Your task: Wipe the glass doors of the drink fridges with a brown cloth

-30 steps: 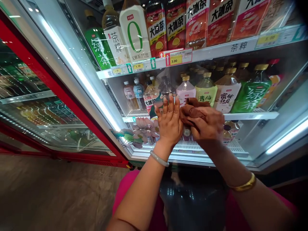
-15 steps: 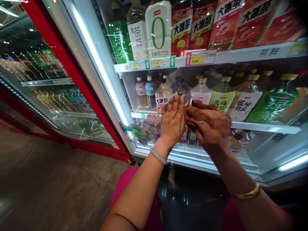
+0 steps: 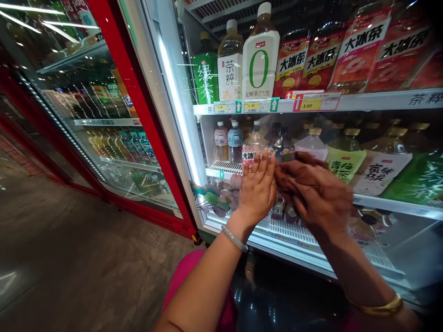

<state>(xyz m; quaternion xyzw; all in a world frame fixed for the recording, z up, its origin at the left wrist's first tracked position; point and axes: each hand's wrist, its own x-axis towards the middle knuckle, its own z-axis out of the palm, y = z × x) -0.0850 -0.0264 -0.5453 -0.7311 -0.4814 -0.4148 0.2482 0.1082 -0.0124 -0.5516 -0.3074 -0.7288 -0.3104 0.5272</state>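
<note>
My left hand [image 3: 258, 191] lies flat against the glass door of a lit drinks fridge, fingers stretched out, with a pale bangle [image 3: 234, 239] at the wrist. Beside it, to the right, my right hand [image 3: 320, 198] is closed near the glass, smeared by motion; whatever its fingers hold is hidden. A dark reflection of that hand shows in the glass. Under my left wrist a flower decal [image 3: 221, 198] with green leaves appears on the door. Behind my fingertips stands an iced tea bottle [image 3: 254, 143] with a pink and white label.
Large tea bottles [image 3: 261, 64] line the upper shelf above price tags [image 3: 308, 105]. More bottles [image 3: 380, 170] stand on the middle shelf to the right. On the left is a red-framed fridge [image 3: 145, 124] over a brown floor [image 3: 104, 258]. My pink-clothed knee [image 3: 188, 267] is close to the fridge base.
The view has swung left, so the shelves and both hands sit farther right. My left hand stays on the glass, while my right hand has moved slightly beside it and remains closed.
</note>
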